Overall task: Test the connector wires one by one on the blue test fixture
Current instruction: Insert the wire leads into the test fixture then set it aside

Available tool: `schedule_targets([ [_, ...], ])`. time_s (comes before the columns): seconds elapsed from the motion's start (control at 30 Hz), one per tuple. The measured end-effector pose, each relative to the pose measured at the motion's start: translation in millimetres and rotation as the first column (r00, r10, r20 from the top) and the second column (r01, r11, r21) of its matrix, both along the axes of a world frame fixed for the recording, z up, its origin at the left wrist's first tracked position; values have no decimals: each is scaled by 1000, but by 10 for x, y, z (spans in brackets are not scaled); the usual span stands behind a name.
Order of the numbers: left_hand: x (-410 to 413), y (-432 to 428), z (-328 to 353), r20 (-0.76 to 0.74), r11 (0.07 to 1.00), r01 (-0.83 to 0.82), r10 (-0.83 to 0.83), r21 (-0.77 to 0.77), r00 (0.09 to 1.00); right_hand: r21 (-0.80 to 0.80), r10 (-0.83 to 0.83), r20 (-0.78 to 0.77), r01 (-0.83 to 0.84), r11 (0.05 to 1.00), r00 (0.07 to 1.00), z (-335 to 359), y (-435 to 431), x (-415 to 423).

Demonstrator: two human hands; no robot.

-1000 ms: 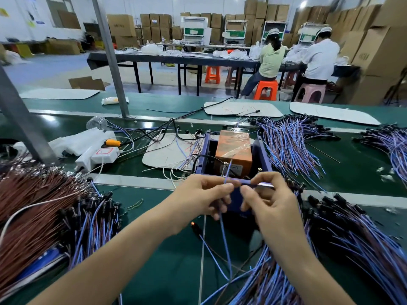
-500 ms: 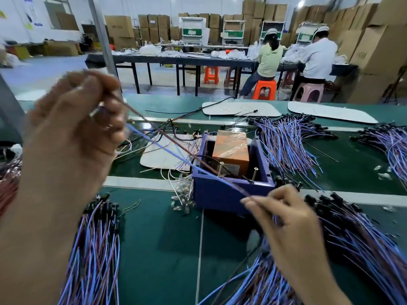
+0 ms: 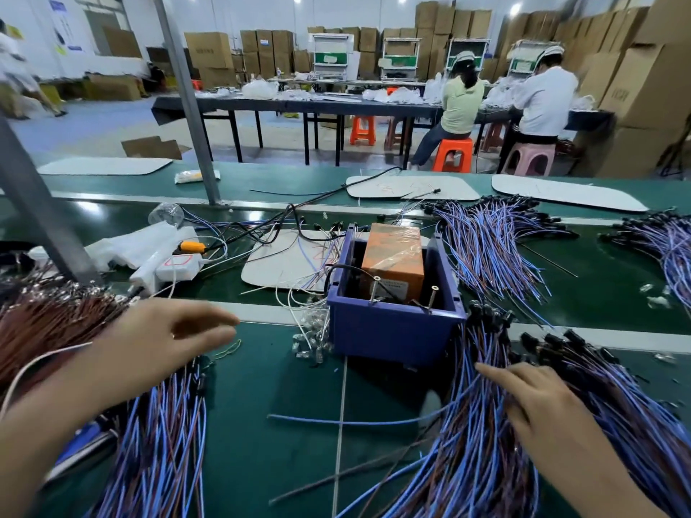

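The blue test fixture is set near the middle of the green tabletop, open at the top. An orange box wrapped in clear film is stood inside it, and two metal pins are seen upright just behind its near wall. The left hand is held above the tabletop toward the left edge, blurred, with the fingers spread and loosely extended and nothing gripped. Beneath it the left heap of connector wires, blue and brown with black ends, is fanned out toward the near edge. A mass of brown wires is piled against the left edge. The right hand is laid on the right heap of connector wires, near the fixture's right near corner, with the fingers stretched out and resting on the strands. Small clear connectors are scattered just beside the fixture's left wall. Further bundles of blue wires are spread toward the far right, and a white power strip is placed toward the far left.
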State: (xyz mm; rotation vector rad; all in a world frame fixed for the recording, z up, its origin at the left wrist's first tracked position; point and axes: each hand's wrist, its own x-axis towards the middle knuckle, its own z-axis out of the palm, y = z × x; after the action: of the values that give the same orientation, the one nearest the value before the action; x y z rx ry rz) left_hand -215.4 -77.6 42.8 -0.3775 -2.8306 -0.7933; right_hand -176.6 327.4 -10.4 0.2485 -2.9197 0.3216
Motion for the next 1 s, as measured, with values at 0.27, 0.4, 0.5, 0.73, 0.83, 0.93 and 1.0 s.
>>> schedule_targets([
  [0.27,12,270,-620,246,622,-35,362,-782,899,-225,11,63,3,974,998,-26,-137,7],
  [0.4,-38,334,-580,232,674,-48,319,-737,919,-516,119,189,-4,857,975,64,-343,152],
  [0.5,-87,442,-345,55,922,-113,143,-370,988,-861,465,440,214,462,769,117,-632,258],
  [0.73,389,1040,523,-484,879,243,-16,410,875,-739,762,330,655,-159,557,441,-1458,188],
  [0.83,626,1112,478,-510,868,375,-174,324,843,-693,651,225,589,-417,725,661,-1461,64],
  [0.93,751,1065,261,-430,834,491,-358,253,829,-669,495,171,469,-577,852,835,-1280,18],
  [1.0,792,1010,77,-285,815,534,-469,224,836,-699,377,165,378,-607,911,896,-1110,0],
])
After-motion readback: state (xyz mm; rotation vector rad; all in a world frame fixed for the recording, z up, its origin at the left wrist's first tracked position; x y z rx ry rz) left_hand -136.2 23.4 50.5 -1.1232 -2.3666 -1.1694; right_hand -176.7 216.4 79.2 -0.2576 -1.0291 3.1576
